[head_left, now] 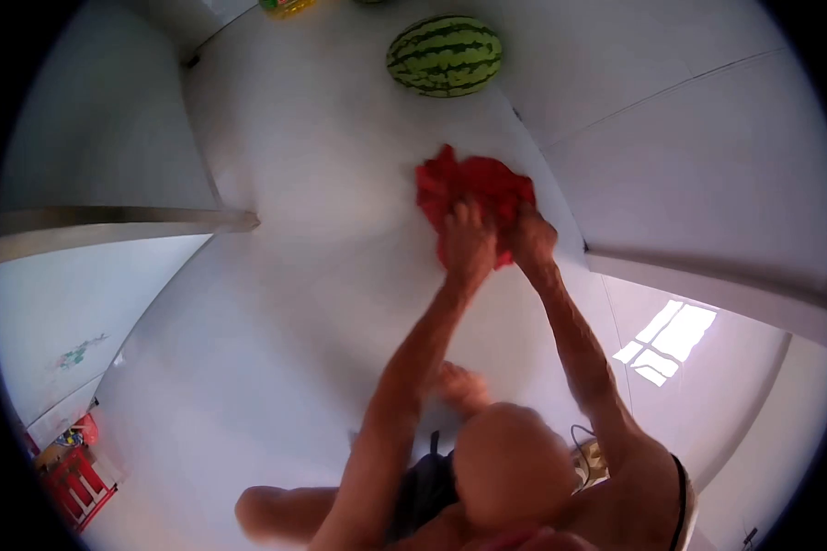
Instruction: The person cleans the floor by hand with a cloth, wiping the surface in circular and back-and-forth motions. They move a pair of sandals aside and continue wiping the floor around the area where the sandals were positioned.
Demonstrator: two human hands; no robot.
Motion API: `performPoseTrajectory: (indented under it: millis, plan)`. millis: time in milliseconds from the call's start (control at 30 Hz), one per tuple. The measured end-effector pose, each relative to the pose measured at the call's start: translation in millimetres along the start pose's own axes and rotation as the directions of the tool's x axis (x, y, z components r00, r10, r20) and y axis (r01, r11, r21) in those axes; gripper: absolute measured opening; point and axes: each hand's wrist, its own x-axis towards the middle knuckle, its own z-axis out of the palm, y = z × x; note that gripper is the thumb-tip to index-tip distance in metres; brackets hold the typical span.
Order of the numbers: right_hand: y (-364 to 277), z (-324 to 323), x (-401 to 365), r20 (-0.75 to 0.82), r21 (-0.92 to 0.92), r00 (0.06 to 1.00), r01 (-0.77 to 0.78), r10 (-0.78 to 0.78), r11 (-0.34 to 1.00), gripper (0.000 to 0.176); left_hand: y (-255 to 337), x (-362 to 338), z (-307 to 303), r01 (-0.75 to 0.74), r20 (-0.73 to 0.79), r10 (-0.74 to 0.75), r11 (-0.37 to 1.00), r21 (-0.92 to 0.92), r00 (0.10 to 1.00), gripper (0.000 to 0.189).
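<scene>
A crumpled red cloth (487, 184) lies on the pale, smooth floor (322, 184), right of the middle of the view. On its lower part rests my left hand (470, 241), pressing down with the fingers bent into the fabric. Just to the right, my right hand (533, 237) grips the cloth's edge, its fingers curled. Both hands are slightly blurred, and folds of cloth hide some fingertips. Above the cloth sits a striped green watermelon (445, 56), apart from it.
Bottles (288, 7) show at the top edge. A wall end (239, 220) juts in from the left, and another wall (698, 174) stands close on the right. A red rack or stool (78, 487) is at the lower left. My bare foot (464, 387) is below the hands.
</scene>
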Motion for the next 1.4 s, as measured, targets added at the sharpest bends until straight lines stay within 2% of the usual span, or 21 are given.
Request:
performPoseTrajectory:
  millis: [33, 133, 167, 200, 267, 367, 567, 700, 733, 767, 800, 833, 867, 900, 933, 1100, 1133, 1233, 1300, 1367, 1400]
  plan:
    - [37.7, 11.9, -18.9, -0.015, -0.042, 0.999, -0.043, 0.043, 0.998, 0.044, 23.1, -4.9, 4.0, -0.022, 0.089, 0.025, 0.999, -0.031, 0.996, 0.037]
    - [74.0, -13.8, -79.9, -0.005, -0.047, 0.969, -0.248, 0.248, 0.968, 0.057, 76.3, -39.9, 32.8, -0.090, 0.064, 0.096, 0.992, -0.090, 0.993, 0.041]
    - [75.3, -17.8, -90.4, -0.071, 0.050, 0.939, -0.332, 0.335, 0.942, 0.064, 88.5, -50.3, 41.0, -0.098, 0.050, 0.106, 0.986, -0.133, 0.993, 0.044]
    - [92.7, -10.7, -95.4, -0.065, -0.061, 0.937, -0.346, 0.342, 0.936, 0.076, 97.0, -54.9, 39.2, -0.124, 0.058, 0.133, 0.981, -0.147, 0.989, 0.050]
    - [88.2, -9.1, -85.2, -0.071, -0.121, 0.945, -0.325, 0.318, 0.938, 0.083, 90.5, -46.2, 49.8, -0.160, 0.018, 0.165, 0.973, -0.169, 0.986, 0.056]
    - [108.2, -0.2, -39.2, -0.065, -0.084, 0.997, -0.051, 0.046, 0.995, 0.077, 65.2, -9.1, 42.7, -0.185, 0.020, 0.185, 0.983, -0.002, 0.983, 0.057]
    - [44.3, 2.6, 80.2, -0.140, 0.029, 0.981, 0.138, -0.132, 0.990, 0.056, 4.6, 65.8, 32.9, -0.034, -0.093, 0.033, 0.999, -0.014, 0.995, 0.049]
    - [-26.0, 16.8, 137.0, -0.031, -0.077, 0.970, 0.237, -0.240, 0.968, 0.043, -44.0, 80.8, 23.5, 0.145, -0.183, -0.125, 0.984, 0.103, 0.975, 0.044]
    - [-41.2, 25.4, 137.5, -0.011, -0.060, 0.950, 0.311, -0.312, 0.949, 0.042, -59.3, 74.3, 13.9, 0.140, -0.258, -0.109, 0.985, 0.103, 0.960, 0.041]
    - [-58.7, 29.7, 135.1, -0.003, -0.046, 0.930, 0.368, -0.368, 0.929, 0.041, -70.7, 68.0, 3.3, 0.236, -0.271, -0.229, 0.972, -0.006, 0.935, 0.037]
    - [-75.6, 33.0, 134.6, 0.127, -0.101, 0.922, 0.380, -0.366, 0.920, 0.034, -84.6, 60.4, -8.8, 0.221, -0.329, -0.227, 0.974, -0.057, 0.916, 0.031]
    - [-94.7, 47.7, 133.0, 0.058, -0.068, 0.905, 0.426, -0.422, 0.902, 0.026, -100.0, 53.1, -18.3, 0.205, -0.390, -0.233, 0.972, -0.114, 0.891, 0.027]
    - [-126.4, 40.3, 127.1, 0.118, -0.031, 0.898, 0.429, -0.423, 0.903, 0.031, -115.2, 42.8, -28.7, 0.191, -0.406, -0.178, 0.982, -0.010, 0.897, 0.026]
    - [-144.7, 57.8, 123.4, 0.057, 0.023, 0.863, 0.502, -0.502, 0.865, 0.022, -130.2, 32.4, -39.6, 0.177, -0.420, -0.122, 0.980, 0.095, 0.899, 0.028]
    - [-171.4, 60.5, 113.1, 0.009, 0.059, 0.850, 0.526, -0.527, 0.849, 0.023, -143.3, 17.3, -49.8, 0.238, -0.392, -0.172, 0.963, 0.128, 0.904, 0.042]
    - [-282.3, 109.2, 57.4, 0.063, 0.044, 0.787, 0.613, -0.614, 0.789, 0.035, -192.5, -67.3, -101.5, 0.438, -0.365, -0.345, 0.874, 0.212, 0.865, 0.046]
    - [-291.8, 113.2, 48.2, 0.061, 0.021, 0.776, 0.627, -0.627, 0.778, 0.035, -196.8, -81.3, -99.5, 0.534, -0.369, -0.436, 0.815, 0.225, 0.821, 0.047]
    - [-288.3, 93.1, 45.5, 0.104, 0.143, 0.748, 0.641, -0.656, 0.754, 0.031, -192.8, -88.1, -96.8, 0.591, -0.419, -0.461, 0.762, 0.264, 0.782, 0.050]
    - [-279.1, 100.8, 52.7, 0.016, 0.099, 0.728, 0.681, -0.685, 0.726, 0.031, -181.6, -69.3, -80.6, 0.662, -0.465, -0.519, 0.717, 0.220, 0.717, 0.052]
    - [-254.2, 96.5, 59.9, -0.002, -0.035, 0.748, 0.663, -0.664, 0.748, 0.033, -190.3, -48.8, -67.6, 0.535, -0.249, -0.512, 0.844, 0.030, 0.822, 0.053]
    - [-240.8, 89.4, 67.0, -0.005, -0.139, 0.776, 0.624, -0.631, 0.769, 0.035, -175.8, -38.0, -71.6, 0.466, -0.280, -0.441, 0.884, 0.026, 0.852, 0.052]
